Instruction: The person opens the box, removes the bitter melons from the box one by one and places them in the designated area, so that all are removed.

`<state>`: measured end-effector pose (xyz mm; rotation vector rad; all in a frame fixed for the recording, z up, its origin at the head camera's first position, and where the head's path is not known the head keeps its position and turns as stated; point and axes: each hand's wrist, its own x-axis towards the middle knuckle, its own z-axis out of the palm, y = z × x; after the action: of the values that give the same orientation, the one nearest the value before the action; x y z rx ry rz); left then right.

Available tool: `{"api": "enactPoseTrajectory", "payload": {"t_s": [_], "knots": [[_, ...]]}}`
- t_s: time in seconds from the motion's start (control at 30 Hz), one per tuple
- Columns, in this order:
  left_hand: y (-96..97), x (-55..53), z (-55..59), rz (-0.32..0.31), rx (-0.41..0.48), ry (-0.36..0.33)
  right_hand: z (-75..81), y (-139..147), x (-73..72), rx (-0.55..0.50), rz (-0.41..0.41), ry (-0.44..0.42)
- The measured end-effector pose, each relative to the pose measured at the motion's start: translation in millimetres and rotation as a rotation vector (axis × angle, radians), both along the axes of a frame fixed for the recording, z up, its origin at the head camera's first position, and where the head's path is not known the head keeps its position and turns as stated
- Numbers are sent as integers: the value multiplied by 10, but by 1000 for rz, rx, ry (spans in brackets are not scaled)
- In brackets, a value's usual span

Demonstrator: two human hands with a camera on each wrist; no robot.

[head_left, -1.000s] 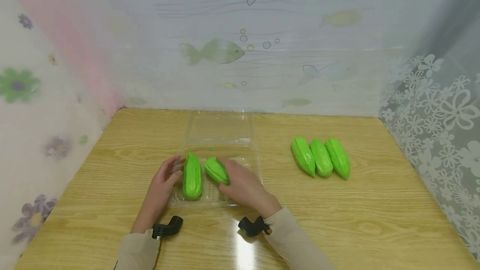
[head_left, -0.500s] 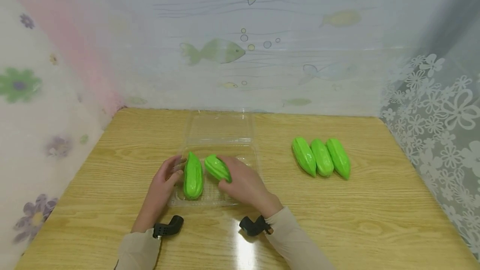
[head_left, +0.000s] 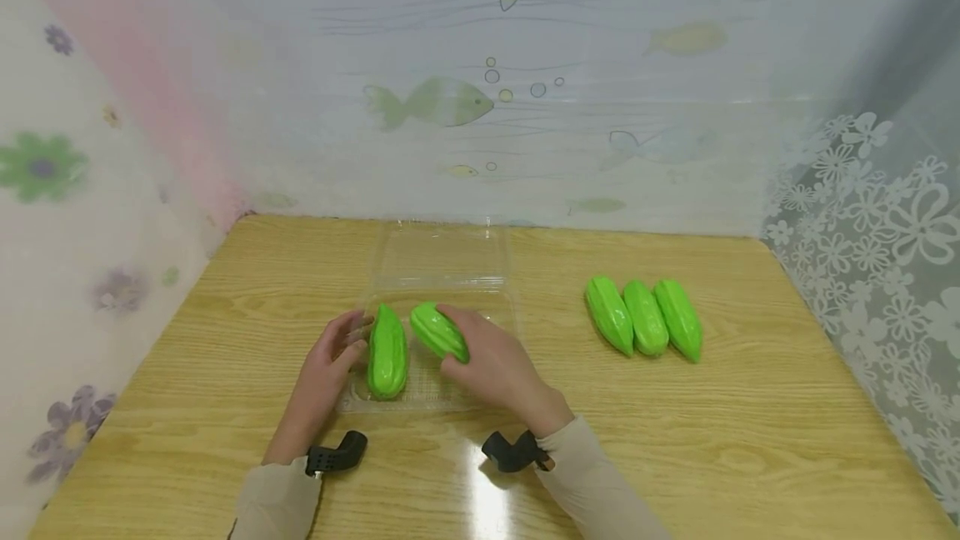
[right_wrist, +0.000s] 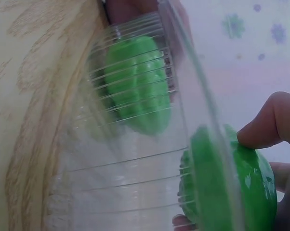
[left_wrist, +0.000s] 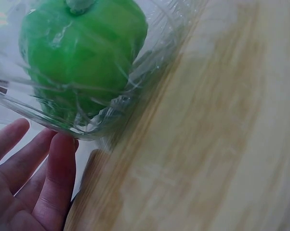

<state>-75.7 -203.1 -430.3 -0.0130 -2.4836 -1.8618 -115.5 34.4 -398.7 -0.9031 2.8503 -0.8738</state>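
A clear plastic clamshell box (head_left: 427, 398) lies with its lid (head_left: 442, 255) folded back on the table. Inside its left side rests one glossy, ridged green bitter melon (head_left: 387, 357). My right hand (head_left: 498, 365) pinches a second bitter melon (head_left: 437, 330) at a slant over the box's right part; in the right wrist view my thumb (right_wrist: 265, 125) presses its skin. Along the box's left side sits my left hand (head_left: 333, 357), fingers loosely extended. The left wrist view shows these fingertips (left_wrist: 62, 149) at the clear wall, holding no melon.
To the right, three more bitter melons (head_left: 643, 317) lie side by side on the wooden table (head_left: 750, 440). A fish-patterned curtain (head_left: 435, 107) hangs behind the table's back edge. Flowered curtains stand along both sides.
My right hand has shifted slightly up and to the right, carrying the slanted melon with it. My left hand and the other melons have stayed in place.
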Motion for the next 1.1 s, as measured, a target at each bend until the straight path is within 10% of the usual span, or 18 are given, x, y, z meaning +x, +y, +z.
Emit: {"api": "enactPoseTrajectory", "payload": {"t_s": [1.1], "knots": [[-72,-75,-202,1,38,-5,180,72,57,-45,82,-5]]}}
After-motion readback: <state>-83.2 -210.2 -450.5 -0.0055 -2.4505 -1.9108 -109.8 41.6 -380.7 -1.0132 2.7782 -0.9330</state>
